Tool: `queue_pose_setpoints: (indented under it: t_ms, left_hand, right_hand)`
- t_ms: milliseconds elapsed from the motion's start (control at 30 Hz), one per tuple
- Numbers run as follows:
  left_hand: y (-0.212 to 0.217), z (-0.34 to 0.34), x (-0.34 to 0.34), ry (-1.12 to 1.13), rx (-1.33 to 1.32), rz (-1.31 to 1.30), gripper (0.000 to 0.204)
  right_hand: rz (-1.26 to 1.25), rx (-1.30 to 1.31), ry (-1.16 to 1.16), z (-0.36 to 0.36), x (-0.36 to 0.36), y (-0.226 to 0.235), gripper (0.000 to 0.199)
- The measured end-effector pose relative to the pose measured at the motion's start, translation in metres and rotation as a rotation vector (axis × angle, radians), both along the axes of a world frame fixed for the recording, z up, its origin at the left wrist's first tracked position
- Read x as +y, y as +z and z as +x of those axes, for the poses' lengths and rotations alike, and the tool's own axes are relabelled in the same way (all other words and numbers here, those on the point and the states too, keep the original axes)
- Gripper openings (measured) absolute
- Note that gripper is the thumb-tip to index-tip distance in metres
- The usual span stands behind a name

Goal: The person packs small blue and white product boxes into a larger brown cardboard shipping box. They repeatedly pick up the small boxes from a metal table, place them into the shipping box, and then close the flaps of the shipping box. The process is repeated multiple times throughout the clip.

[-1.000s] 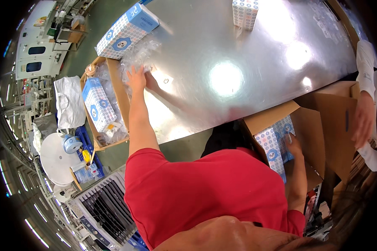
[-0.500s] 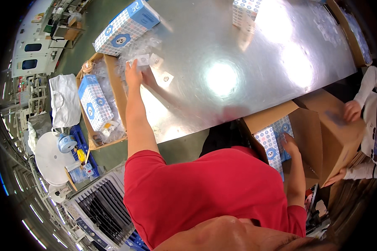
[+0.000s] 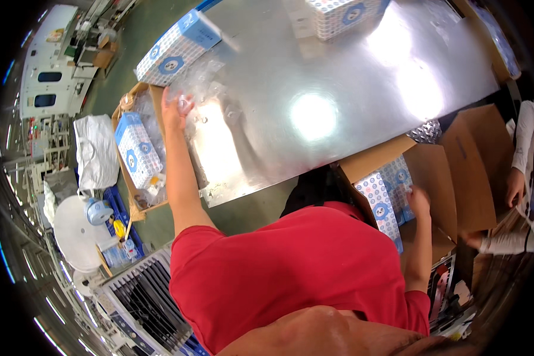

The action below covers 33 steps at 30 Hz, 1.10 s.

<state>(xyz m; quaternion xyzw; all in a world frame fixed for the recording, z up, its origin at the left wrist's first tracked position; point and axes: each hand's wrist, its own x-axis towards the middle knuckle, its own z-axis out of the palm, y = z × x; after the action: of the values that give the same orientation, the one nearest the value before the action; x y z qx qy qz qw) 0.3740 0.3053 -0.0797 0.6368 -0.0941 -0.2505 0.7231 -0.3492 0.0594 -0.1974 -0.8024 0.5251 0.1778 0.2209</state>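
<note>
Clear packets on the bench, touching your left hand, spread toward its 2 o'clock; fingers parted, can't tell if gripping. Your right hand: fingers curled at open carton, hold unclear; patterned boxes inside at its 9 to 10. Farther out: blue-and-white box at left hand's 12; co-worker's hand at right hand's 3.

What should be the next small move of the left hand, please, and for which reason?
Perhaps the left hand should ease the clear plastic packets toward the cardboard tray. The hand is among these packets, close beside the tray's wall, and similar clear plastic lies inside. The right hand, at the open carton, could probably wait.
</note>
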Motion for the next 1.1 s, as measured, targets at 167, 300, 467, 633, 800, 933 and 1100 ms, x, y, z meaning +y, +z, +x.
queue_pose_setpoints:
  t_ms: [167,300,467,633,800,933,1100]
  left_hand:
    - [0.014,-0.177,-0.120,-0.952,0.305,-0.227,0.064]
    - [0.016,-0.336,-0.181,-1.220,0.597,-0.103,0.058]
    - [-0.012,-0.415,-0.213,-1.266,0.888,-0.063,0.050]
    - [-0.040,-0.441,-0.228,-1.252,0.779,0.097,0.049]
    - [-0.056,-0.443,-0.234,-1.054,0.613,0.299,0.029]
    - [-0.057,-0.440,-0.224,-1.027,0.461,0.382,0.023]
    - [-0.046,-0.437,-0.220,-0.971,0.347,0.418,0.020]
  right_hand:
    - [0.090,-1.016,-0.315,0.166,0.009,0.126,0.022]
    - [0.244,-1.208,-0.235,0.200,0.012,0.134,0.023]
    - [0.321,-1.412,-0.691,0.131,0.023,0.105,0.013]
    - [0.500,-1.289,-1.058,0.065,0.022,0.088,0.012]
    - [0.705,-1.145,-1.167,0.031,0.006,0.009,0.011]
    - [0.774,-1.020,-1.106,0.032,0.004,-0.079,0.014]
    - [0.127,-0.794,-0.872,0.036,0.028,-0.143,0.039]
